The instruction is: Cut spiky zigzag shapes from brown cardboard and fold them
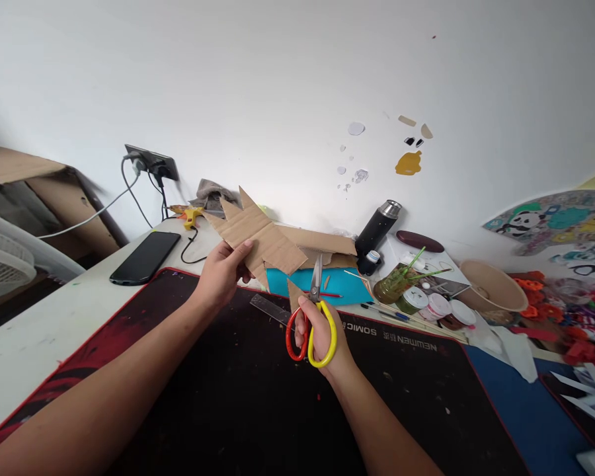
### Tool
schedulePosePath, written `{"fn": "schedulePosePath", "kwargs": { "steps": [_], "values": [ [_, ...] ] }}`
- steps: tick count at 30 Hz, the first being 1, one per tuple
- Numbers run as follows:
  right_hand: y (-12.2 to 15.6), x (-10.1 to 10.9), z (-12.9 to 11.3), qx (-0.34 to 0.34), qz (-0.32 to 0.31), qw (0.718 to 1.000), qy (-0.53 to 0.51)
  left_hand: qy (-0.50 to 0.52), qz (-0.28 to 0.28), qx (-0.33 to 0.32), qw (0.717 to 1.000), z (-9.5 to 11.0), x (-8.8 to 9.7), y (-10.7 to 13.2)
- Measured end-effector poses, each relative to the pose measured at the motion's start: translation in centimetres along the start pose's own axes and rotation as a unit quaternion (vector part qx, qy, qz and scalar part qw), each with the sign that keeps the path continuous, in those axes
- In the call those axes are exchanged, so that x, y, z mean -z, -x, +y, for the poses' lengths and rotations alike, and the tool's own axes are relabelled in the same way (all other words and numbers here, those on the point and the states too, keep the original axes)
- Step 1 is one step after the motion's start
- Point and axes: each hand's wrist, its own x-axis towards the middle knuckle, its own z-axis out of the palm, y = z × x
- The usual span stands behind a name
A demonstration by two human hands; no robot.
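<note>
My left hand [221, 274] is closed on a piece of brown cardboard [265, 241] with jagged, spiky points, thumb on its face and fingers mostly behind. It is held up above the desk mat. My right hand [322, 330] grips scissors [333, 336] with one red and one yellow handle, their blades pointing up, just right of the cardboard. A small cardboard triangle [293, 292] sticks up at my right thumb, apparently pinched by the fingers. Behind lie a blue sheet [347, 285], another cardboard strip [322, 241] and a metal ruler [269, 308].
A black desk mat [218, 396] covers the front. To the left are a phone [145, 258], a yellow glue gun [192, 217] and a fan [4, 251]. A black thermos [378, 228], a jar with brushes [394, 285] and paint pots [437, 307] stand at the right.
</note>
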Motion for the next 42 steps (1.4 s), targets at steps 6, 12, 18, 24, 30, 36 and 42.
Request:
{"fn": "schedulePosePath", "kwargs": {
  "steps": [6, 12, 18, 24, 30, 36, 42],
  "values": [
    [0.1, -0.4, -0.2, 0.0, 0.003, 1.0, 0.007, -0.011, -0.015, -0.009, 1.0, -0.1, -0.1, 0.3],
    [0.3, -0.5, -0.1, 0.001, -0.003, 1.0, 0.015, -0.001, 0.009, -0.023, 1.0, 0.3, 0.3, -0.2],
    [0.0, -0.3, -0.5, 0.003, 0.0, 1.0, 0.007, 0.042, 0.058, -0.049, 0.996, 2.8, 1.0, -1.8],
    [1.2, -1.6, 0.1, 0.002, -0.051, 0.998, 0.025, 0.022, 0.046, -0.072, 0.996, 6.5, 1.5, -4.2],
    [5.0, -3.7, -1.2, -0.1, -0.319, 0.936, 0.114, -0.033, -0.002, -0.104, 0.994, 8.8, 0.8, -6.2],
    [1.5, -1.5, -1.0, -0.004, -0.072, 0.997, 0.009, -0.039, -0.021, -0.066, 0.997, 6.5, 0.1, -5.3],
    [-0.6, 0.1, -0.9, 0.001, 0.035, 0.996, -0.086, -0.054, -0.087, 0.04, 0.994, 1.7, 0.1, -2.2]
  ]
}}
